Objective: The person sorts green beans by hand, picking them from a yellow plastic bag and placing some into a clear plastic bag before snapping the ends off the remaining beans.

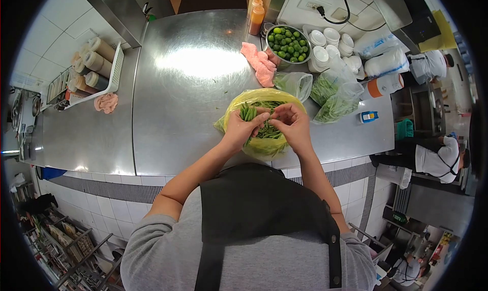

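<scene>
Directly before me on the steel counter stands a bowl lined with a yellow plastic bag [234,100], with cut green bean pieces [269,133] inside. Over its left side, my left hand [247,123] is closed around a bunch of green beans [247,111], their ends sticking up past the fingers. My right hand [292,122] is over the bowl's right side, its thumb and fingertips pinched close to the left thumb. Whatever lies between the right fingertips is too small to make out.
Right of the bowl lie clear bags of greens [335,105] and a small blue-and-white box [368,117]. Behind are a pink cloth [258,63], a bowl of limes [288,44], sauce bottles [256,19] and stacked white cups [320,57]. A white basket of bottles [114,75] stands left. Other people work at far right.
</scene>
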`<act>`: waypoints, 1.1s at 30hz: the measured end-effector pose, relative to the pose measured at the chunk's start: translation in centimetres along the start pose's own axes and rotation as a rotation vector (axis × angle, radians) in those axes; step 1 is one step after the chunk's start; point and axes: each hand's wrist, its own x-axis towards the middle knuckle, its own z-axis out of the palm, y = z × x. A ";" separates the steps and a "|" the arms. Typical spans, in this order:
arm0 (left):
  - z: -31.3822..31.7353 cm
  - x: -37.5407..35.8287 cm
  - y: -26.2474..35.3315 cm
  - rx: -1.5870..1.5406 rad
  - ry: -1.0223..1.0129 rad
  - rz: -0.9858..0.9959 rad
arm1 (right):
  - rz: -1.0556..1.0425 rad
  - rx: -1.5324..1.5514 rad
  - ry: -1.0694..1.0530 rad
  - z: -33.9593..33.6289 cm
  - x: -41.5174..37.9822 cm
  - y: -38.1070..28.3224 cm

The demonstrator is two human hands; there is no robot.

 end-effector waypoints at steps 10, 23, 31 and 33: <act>-0.9 0.0 -0.3 0.394 -0.046 0.208 | 0.033 -0.105 -0.187 0.1 -0.6 -2.2; -0.7 -0.7 1.3 0.374 -0.018 0.039 | -0.140 -0.698 -0.029 -0.7 1.5 0.3; -3.6 1.7 1.9 -0.469 0.001 -0.046 | 0.117 0.301 -0.268 1.7 -0.7 0.0; -3.6 1.8 1.9 -0.494 0.005 -0.047 | 0.039 0.185 -0.223 1.9 -0.9 0.2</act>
